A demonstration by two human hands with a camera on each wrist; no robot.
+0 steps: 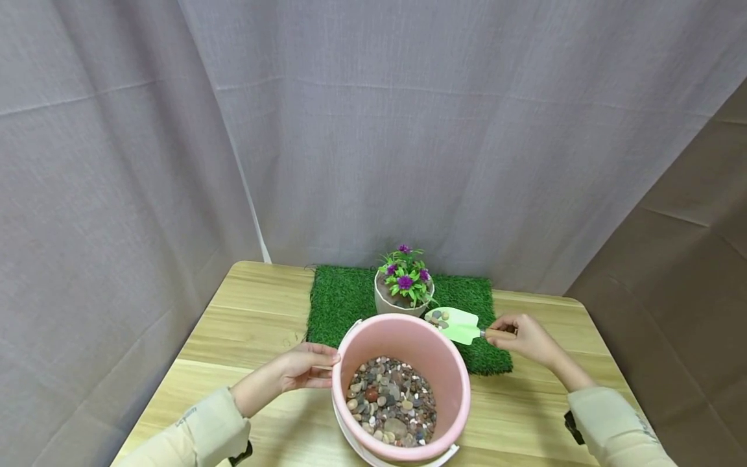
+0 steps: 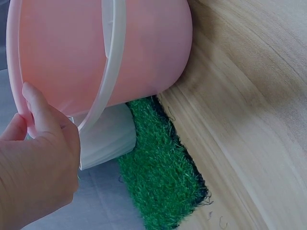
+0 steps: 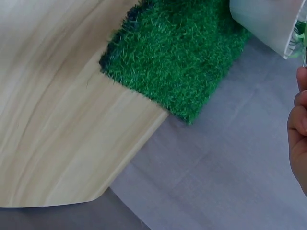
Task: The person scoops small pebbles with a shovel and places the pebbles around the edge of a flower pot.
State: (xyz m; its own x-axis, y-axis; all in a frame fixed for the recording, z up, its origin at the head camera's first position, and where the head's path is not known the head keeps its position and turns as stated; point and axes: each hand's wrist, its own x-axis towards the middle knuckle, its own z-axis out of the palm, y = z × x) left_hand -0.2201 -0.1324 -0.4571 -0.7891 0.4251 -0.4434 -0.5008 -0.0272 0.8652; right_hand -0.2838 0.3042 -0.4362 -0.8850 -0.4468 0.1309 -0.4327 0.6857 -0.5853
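Observation:
A pink bucket (image 1: 446, 370) with a white handle (image 2: 113, 62) stands at the table's front, holding many mixed pebbles (image 1: 391, 402). At its left side my left hand (image 1: 306, 368) pinches the rim, thumb and fingers on either side of it in the left wrist view. My right hand (image 1: 522, 337) grips the wooden handle of a light green trowel (image 1: 463, 327). Several small stones (image 1: 438, 318) lie on the blade, which points left beside a white flowerpot (image 1: 393, 308). Purple flowers (image 1: 405, 282) with green leaves grow from that pot. In the right wrist view the right hand (image 3: 298, 124) is partly cut off.
Under the pot lies a green artificial grass mat (image 1: 344, 301), its front partly hidden by the bucket. The wooden table (image 1: 245, 311) has rounded back corners. Grey curtains (image 1: 408, 162) hang close behind it, and a brown cloth (image 1: 677, 259) hangs on the right.

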